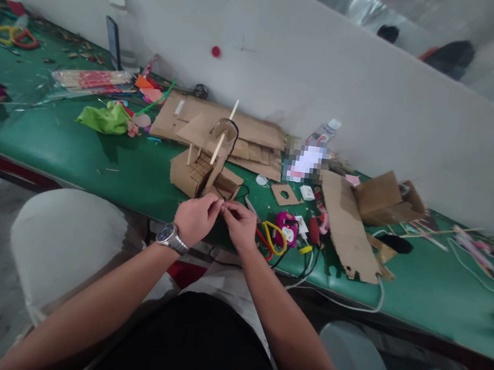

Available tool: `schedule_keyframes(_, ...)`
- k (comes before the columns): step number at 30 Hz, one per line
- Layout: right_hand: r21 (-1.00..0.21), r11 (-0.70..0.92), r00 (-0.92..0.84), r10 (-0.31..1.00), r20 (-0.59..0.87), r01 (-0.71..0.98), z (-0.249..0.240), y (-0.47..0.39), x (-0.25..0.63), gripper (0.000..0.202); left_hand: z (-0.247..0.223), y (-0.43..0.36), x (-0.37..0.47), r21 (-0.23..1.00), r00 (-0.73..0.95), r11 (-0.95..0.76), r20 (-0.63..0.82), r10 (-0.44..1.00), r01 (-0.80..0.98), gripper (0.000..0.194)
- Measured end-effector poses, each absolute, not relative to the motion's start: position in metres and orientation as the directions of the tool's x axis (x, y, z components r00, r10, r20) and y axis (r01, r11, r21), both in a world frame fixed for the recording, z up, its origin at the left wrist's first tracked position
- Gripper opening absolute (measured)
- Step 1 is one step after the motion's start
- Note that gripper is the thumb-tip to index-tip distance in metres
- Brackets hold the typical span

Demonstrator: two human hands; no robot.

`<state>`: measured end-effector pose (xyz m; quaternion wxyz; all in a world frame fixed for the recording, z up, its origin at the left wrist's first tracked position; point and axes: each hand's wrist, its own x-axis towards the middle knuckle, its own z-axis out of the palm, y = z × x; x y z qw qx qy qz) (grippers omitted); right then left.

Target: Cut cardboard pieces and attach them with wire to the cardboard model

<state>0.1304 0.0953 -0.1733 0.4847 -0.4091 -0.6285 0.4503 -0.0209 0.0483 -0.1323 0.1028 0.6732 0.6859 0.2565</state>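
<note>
My left hand [197,220], with a watch [167,235] on its wrist, and my right hand [240,226] meet fingertip to fingertip at the table's near edge. Both are closed in a pinch; what lies between the fingers is too small to make out. Just beyond them stands a cardboard model [189,170] with box-like parts and an upright strip. A wooden stick [218,148] passes by the round top of that strip, which has a dark cord along its edge. Right of my right hand lie scissors [276,240] with yellow and red handles, beside a purple tape-like item [286,229].
Flat cardboard [254,131] is stacked behind the model, near a plastic bottle [327,132]. A cardboard sheet [350,229] and an open cardboard box [386,197] stand to the right. Green cloth [105,116] and bagged sticks [92,79] lie left. White cable hangs over the front edge.
</note>
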Motion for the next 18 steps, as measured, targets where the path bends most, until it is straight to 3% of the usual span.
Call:
schedule_keyframes(8,-0.972,0.195,-0.154,0.973,0.174,0.134,-0.175,0.1,0.129,0.029,-0.13,0.05,-0.023,0.458,-0.064,-0.04,0.21,0.976,0.888,0.041)
schedule_keyframes(12,-0.967,0.151,-0.142,0.982,0.123,0.205,-0.168,0.121,0.133,0.027,-0.131,0.052,-0.029,0.388,-0.108,0.06,0.102,0.989,0.92,0.037)
schedule_keyframes(14,-0.939,0.191,-0.199,0.97,0.137,0.285,-0.16,0.132,0.136,0.018,-0.133,0.053,-0.032,0.369,-0.121,0.103,0.026,0.992,0.924,0.035)
schedule_keyframes(18,-0.782,0.387,-0.48,0.868,0.13,0.488,-0.147,0.149,0.137,0.01,-0.138,0.056,-0.037,0.366,-0.118,0.116,-0.015,0.993,0.923,0.039)
